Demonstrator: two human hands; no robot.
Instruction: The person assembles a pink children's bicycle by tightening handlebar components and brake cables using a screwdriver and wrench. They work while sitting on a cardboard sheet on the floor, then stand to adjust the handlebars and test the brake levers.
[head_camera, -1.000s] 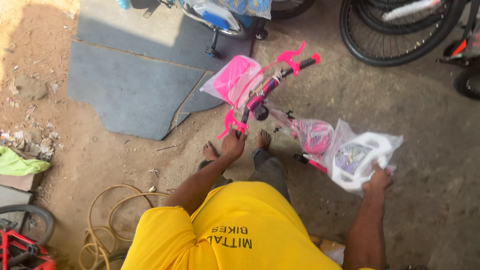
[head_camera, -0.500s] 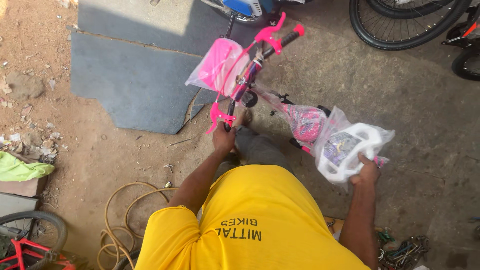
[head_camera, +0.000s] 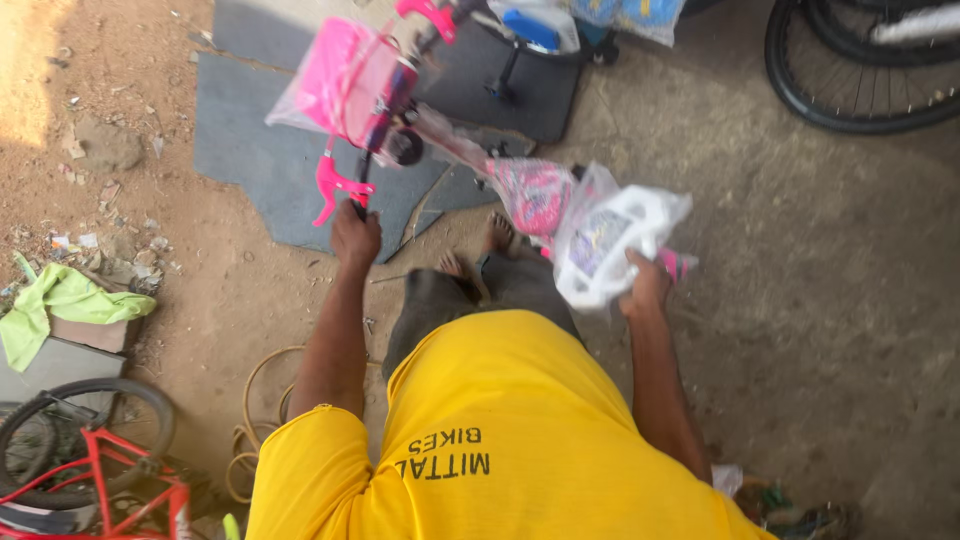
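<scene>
I hold a small pink children's bicycle (head_camera: 530, 190), partly wrapped in clear plastic, just beyond my bare feet. My left hand (head_camera: 355, 235) is shut on the lower end of its handlebar, next to a pink brake lever (head_camera: 335, 190). A pink front basket (head_camera: 350, 80) in plastic sits above that hand. My right hand (head_camera: 645, 285) grips the white, plastic-wrapped rear part (head_camera: 605, 240) of the bicycle. My yellow shirt fills the bottom of the view.
A grey mat (head_camera: 260, 150) lies on the dirt under the bicycle's front. A large black bicycle wheel (head_camera: 850, 90) stands at top right and a red bicycle (head_camera: 90, 480) at bottom left. A green cloth (head_camera: 60, 300) lies on a box, and a coiled hose (head_camera: 255, 400) is by my left arm.
The pink bicycle has shifted up and left in the view, onto the grey mat. Both hands keep their hold; the right hand with the white part has come closer.
</scene>
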